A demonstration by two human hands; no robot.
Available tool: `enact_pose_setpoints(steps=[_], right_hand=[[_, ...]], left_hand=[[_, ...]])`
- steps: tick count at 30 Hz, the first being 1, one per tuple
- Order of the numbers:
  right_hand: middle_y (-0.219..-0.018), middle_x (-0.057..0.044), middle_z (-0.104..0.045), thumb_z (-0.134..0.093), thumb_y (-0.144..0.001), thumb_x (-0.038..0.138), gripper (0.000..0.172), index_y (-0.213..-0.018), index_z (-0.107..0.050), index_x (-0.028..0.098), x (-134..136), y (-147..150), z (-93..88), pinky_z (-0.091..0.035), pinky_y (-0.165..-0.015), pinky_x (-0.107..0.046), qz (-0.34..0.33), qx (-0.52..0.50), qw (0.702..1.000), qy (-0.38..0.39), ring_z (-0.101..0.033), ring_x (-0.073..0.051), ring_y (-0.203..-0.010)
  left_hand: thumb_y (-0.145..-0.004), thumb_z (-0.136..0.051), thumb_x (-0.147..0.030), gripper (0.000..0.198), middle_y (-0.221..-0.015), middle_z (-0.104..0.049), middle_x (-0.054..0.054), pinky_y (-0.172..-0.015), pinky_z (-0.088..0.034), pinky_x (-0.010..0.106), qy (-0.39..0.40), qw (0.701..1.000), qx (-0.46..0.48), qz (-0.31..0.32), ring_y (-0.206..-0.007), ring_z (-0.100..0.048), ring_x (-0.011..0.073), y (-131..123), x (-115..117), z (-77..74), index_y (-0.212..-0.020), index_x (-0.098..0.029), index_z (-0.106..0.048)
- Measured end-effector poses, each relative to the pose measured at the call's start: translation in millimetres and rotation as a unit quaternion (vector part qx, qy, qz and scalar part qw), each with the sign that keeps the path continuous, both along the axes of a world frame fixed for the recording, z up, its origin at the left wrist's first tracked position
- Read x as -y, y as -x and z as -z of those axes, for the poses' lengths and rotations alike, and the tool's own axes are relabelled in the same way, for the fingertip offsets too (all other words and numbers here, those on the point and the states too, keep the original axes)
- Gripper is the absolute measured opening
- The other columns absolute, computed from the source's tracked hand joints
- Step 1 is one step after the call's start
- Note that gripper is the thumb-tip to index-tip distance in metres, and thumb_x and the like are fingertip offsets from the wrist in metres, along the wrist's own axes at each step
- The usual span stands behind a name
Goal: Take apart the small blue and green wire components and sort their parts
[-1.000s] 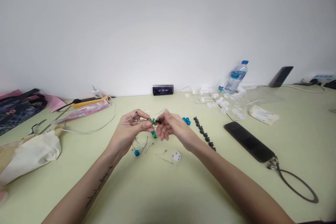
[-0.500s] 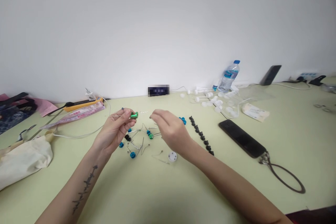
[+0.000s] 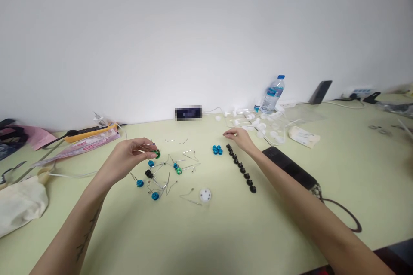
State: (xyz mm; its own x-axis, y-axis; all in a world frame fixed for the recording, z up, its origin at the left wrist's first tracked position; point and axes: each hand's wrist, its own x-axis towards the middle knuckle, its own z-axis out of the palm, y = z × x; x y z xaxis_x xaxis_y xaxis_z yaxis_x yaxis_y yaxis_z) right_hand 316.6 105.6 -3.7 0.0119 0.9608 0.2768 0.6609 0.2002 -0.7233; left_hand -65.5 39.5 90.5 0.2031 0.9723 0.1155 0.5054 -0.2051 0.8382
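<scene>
My left hand [image 3: 137, 154] is closed on a small green part [image 3: 157, 153], low above the left side of the table. Below it lie blue knobs [image 3: 155, 196], a black piece [image 3: 149, 174], bent metal wires and a blue-and-green piece [image 3: 177, 169]. My right hand [image 3: 238, 135] hovers beyond the top of a row of black pieces [image 3: 242, 170], its fingertips pinched together; anything between them is too small to make out. Near it sits a cluster of blue pieces [image 3: 217, 150]. A white disc with holes [image 3: 205, 195] lies nearer me.
At the back right stand a water bottle [image 3: 273, 94] and white plastic parts [image 3: 259, 126]. A phone [image 3: 288, 165] with a cord lies beyond my right forearm. To the left are a yellow power strip [image 3: 90, 132] and a cream cloth bag [image 3: 22, 200].
My left hand has lowered with the green part. My right hand has moved right, away from the left hand, uncovering the blue cluster. The view has shifted slightly right.
</scene>
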Motion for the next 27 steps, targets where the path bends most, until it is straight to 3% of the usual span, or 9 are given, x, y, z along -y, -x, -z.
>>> enact_pose_setpoints(steps=[3,6,14,18,22,27], right_hand=[[-0.084,-0.008,-0.073,-0.059,-0.075,0.019,0.017,-0.083,-0.073,0.015,-6.3,-7.5,24.4,-0.045,-0.077,-0.030,0.000,-0.011,1.000,0.029,-0.064,-0.020,-0.080],[-0.088,-0.009,-0.073,-0.058,-0.075,0.018,0.018,-0.084,-0.073,0.013,-9.4,-10.1,36.8,-0.046,-0.078,-0.029,-0.008,-0.020,0.999,0.042,-0.065,-0.020,-0.081],[-0.095,-0.009,-0.072,-0.059,-0.075,0.019,0.019,-0.084,-0.075,0.014,-10.4,-8.0,32.5,-0.046,-0.082,-0.028,-0.032,-0.014,0.998,0.060,-0.065,-0.020,-0.087],[-0.099,-0.010,-0.071,-0.058,-0.076,0.024,0.023,-0.091,-0.073,0.014,-8.8,-6.6,23.4,-0.045,-0.084,-0.033,-0.013,-0.007,0.999,0.042,-0.063,-0.021,-0.088],[-0.101,-0.010,-0.069,-0.055,-0.080,0.028,0.026,-0.097,-0.070,0.015,-1.2,4.9,2.0,-0.045,-0.084,-0.036,0.006,0.003,1.000,0.002,-0.061,-0.022,-0.090],[-0.104,-0.007,-0.067,-0.051,-0.086,0.029,0.024,-0.099,-0.068,0.019,23.2,45.4,-38.5,-0.046,-0.079,-0.033,-0.080,0.044,0.995,-0.042,-0.061,-0.020,-0.092]], left_hand=[[-0.060,-0.078,-0.027,0.013,-0.083,-0.075,0.008,-0.063,-0.053,0.026,0.029,0.999,0.023,0.021,-0.075,-0.069,0.0235,2.2,-8.1,5.6,-0.070,-0.020,-0.073],[-0.064,-0.075,-0.028,0.009,-0.081,-0.075,0.008,-0.065,-0.053,0.025,0.052,0.998,0.014,0.033,-0.076,-0.068,0.0229,6.0,-15.0,11.2,-0.068,-0.021,-0.075],[-0.068,-0.070,-0.029,0.012,-0.088,-0.075,0.006,-0.069,-0.052,0.025,0.076,0.994,-0.056,0.054,-0.080,-0.069,0.0226,10.0,-26.7,24.3,-0.075,-0.022,-0.076],[-0.070,-0.065,-0.033,0.016,-0.085,-0.076,0.003,-0.071,-0.052,0.028,0.074,0.985,-0.147,0.061,-0.081,-0.069,0.0231,7.8,-27.3,26.6,-0.078,-0.024,-0.075],[-0.073,-0.059,-0.032,0.018,-0.081,-0.075,0.002,-0.070,-0.052,0.028,0.085,0.969,-0.216,0.083,-0.078,-0.069,0.0218,3.6,-27.5,30.6,-0.076,-0.023,-0.074],[-0.071,-0.059,-0.028,0.018,-0.088,-0.075,0.002,-0.071,-0.052,0.028,0.080,0.962,-0.244,0.090,-0.083,-0.069,0.0225,5.5,-25.7,31.9,-0.083,-0.023,-0.072]])
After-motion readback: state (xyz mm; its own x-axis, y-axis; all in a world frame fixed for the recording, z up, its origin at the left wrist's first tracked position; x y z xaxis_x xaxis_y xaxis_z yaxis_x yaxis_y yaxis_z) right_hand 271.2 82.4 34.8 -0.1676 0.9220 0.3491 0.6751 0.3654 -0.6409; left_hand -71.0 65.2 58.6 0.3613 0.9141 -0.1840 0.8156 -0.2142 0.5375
